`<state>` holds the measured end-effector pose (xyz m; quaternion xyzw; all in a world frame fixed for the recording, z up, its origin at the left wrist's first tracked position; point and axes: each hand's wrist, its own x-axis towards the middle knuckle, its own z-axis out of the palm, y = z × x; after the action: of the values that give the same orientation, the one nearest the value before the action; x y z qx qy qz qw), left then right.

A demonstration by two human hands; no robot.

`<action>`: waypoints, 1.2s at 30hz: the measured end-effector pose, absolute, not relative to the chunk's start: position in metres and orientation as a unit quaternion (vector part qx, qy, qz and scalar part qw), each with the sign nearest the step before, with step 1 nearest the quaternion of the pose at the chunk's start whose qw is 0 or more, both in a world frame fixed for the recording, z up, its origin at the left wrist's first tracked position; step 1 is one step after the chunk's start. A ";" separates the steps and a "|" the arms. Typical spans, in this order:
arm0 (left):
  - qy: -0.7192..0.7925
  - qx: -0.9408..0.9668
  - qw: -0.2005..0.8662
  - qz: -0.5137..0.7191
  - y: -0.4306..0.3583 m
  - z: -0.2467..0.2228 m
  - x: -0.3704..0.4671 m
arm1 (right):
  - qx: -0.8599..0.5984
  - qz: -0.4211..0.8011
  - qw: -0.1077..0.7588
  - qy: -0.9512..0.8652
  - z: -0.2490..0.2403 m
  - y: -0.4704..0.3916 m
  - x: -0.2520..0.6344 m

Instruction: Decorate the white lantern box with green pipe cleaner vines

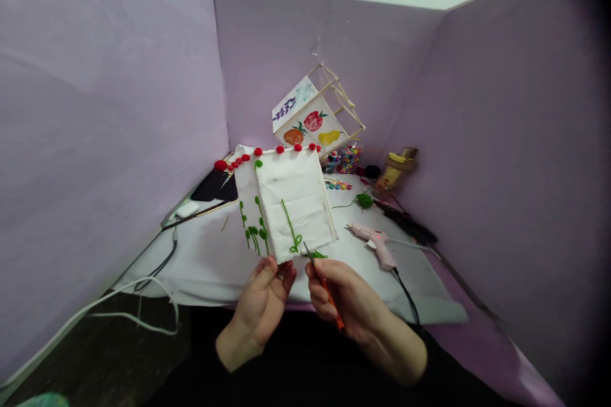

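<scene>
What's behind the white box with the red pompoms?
Above the white box, a stick frame with fruit-painted panels shows, its lower edge partly covered. The tabletop directly behind the box is hidden, so anything there can't be seen.

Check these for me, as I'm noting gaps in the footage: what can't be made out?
All in the head view:
- Far sides of the white box: hidden behind its near panels.
- Whether the left hand grips or only supports it: contact too small to tell.
- Exact type of the orange-handled tool: the right hand covers part of it.
- Green object: cut off by the bottom edge.
</scene>
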<state>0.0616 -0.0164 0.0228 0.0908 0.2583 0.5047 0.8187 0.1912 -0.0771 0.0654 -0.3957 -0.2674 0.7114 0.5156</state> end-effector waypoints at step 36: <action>0.255 0.083 0.828 0.492 -0.018 0.024 0.061 | -0.425 0.690 0.540 -0.227 0.064 -0.073 0.179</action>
<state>0.0610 -0.0183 0.0238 0.0833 0.2548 0.4924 0.8281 0.1795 -0.0726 0.0637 -0.4249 -0.2268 0.6899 0.5404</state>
